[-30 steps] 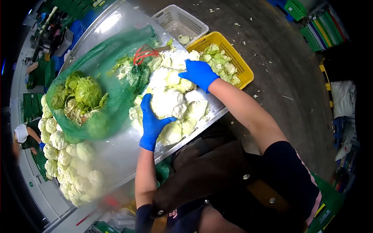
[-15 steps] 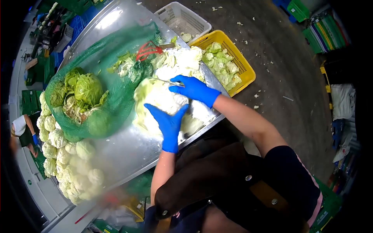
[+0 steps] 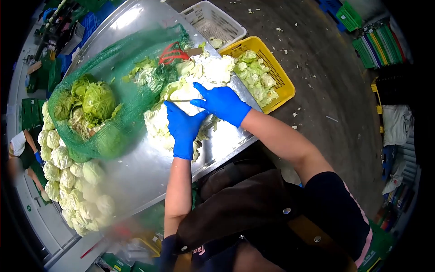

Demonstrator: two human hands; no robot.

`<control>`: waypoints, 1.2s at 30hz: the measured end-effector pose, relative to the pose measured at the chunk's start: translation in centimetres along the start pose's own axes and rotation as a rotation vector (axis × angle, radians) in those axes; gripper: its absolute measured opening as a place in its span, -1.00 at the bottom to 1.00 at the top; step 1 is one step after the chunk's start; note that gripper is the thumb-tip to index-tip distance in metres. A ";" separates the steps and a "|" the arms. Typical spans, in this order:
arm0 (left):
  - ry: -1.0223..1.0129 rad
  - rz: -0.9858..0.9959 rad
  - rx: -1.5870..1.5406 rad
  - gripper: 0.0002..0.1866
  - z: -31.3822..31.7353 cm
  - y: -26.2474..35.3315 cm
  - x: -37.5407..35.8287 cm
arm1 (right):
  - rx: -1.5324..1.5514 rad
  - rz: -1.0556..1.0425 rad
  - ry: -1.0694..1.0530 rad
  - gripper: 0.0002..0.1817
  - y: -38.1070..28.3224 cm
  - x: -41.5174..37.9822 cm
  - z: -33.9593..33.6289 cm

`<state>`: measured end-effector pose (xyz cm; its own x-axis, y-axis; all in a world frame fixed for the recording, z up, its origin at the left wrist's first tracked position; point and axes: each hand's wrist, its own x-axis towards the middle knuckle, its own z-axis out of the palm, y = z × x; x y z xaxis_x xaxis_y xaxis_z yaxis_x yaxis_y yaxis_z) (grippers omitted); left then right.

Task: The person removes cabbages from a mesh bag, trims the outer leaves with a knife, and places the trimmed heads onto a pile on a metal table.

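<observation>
On the metal table, a pale cabbage [image 3: 185,92] lies between both blue-gloved hands, with loose outer leaves [image 3: 156,121] around it. My left hand [image 3: 183,129] grips its near side, thumb and fingers spread around it. At its right side is my right hand [image 3: 223,103], fingers curled. A thin dark strip that looks like a knife blade [image 3: 177,100] runs left from the right hand across the cabbage; its handle is hidden. Trimmed leaves [image 3: 210,70] are heaped just beyond the hands.
A green net bag [image 3: 131,109] holding leafy cabbages [image 3: 99,100] lies to the left. Trimmed cabbages [image 3: 68,179] are piled along the table's left edge. Past the right edge stand a yellow crate [image 3: 284,84] of leaves and a white crate [image 3: 235,32]. A person [image 3: 28,149] works at far left.
Both hands have moved slightly left, closing in around the cabbage. The left hand's fingers reach higher, outer leaves now lie spread beside it, and the blade shows more clearly.
</observation>
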<state>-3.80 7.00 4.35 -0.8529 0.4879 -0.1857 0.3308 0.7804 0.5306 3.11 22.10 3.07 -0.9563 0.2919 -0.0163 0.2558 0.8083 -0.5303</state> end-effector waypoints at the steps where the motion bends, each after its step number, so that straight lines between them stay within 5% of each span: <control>1: 0.034 0.051 0.019 0.43 0.3 0.0 -0.5 | -0.029 -0.043 0.039 -0.39 1.9 1.3 0.4; 2: 0.063 0.094 0.039 0.44 0.8 -0.2 -1.6 | -0.054 -0.085 0.071 -0.41 3.3 2.2 0.7; 4: 0.131 0.176 0.074 0.43 1.8 -0.7 -3.9 | 0.002 0.283 -0.202 -0.42 2.8 3.9 -2.8; 8: 0.100 0.162 -0.214 0.43 1.2 -4.0 -3.7 | 0.049 0.148 0.061 -0.47 5.6 3.3 1.5; 9: 0.079 0.203 -0.310 0.43 1.1 -5.7 -4.4 | 0.087 0.293 -0.042 -0.55 6.2 3.6 1.4; 12: -0.012 0.196 -0.610 0.45 1.2 -8.0 -5.4 | 0.260 0.388 0.095 -0.58 8.9 3.7 1.3; 14: -0.009 0.179 -0.699 0.46 1.2 -8.1 -5.6 | -0.044 0.359 0.071 -0.58 9.3 2.8 -0.2; 17: 0.005 0.225 -0.497 0.43 0.7 -7.9 -4.8 | -0.113 0.286 0.182 -0.40 3.3 0.7 -3.2; 20: 0.123 0.380 -0.325 0.36 -1.6 -3.8 -3.7 | 0.404 0.212 0.079 -0.19 0.7 -0.6 0.1; 23: 0.051 0.531 -0.050 0.25 -1.7 -1.3 -0.1 | 0.649 0.235 -0.008 -0.36 2.3 0.3 7.0; 26: -0.158 0.395 0.341 0.10 -1.6 -0.8 0.4 | 0.368 0.178 -0.008 -0.54 1.7 0.3 5.7; 29: -0.244 0.428 0.365 0.04 -2.2 -1.6 -0.6 | 0.259 0.176 0.010 -0.58 3.1 1.0 6.8; 32: -0.254 0.468 0.141 -0.02 -4.1 -4.5 -1.6 | 0.160 0.253 -0.035 -0.58 4.8 0.8 8.1; 36: -0.191 0.073 -0.545 -0.25 -5.0 -9.2 -3.1 | 0.325 0.376 -0.004 -0.60 5.8 -0.1 7.5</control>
<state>-6.23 -3.66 4.21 -0.7310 0.6344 -0.2513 0.0878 0.4527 0.8873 3.64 22.88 -6.35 -0.8072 0.5299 -0.2600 0.5260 0.4460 -0.7242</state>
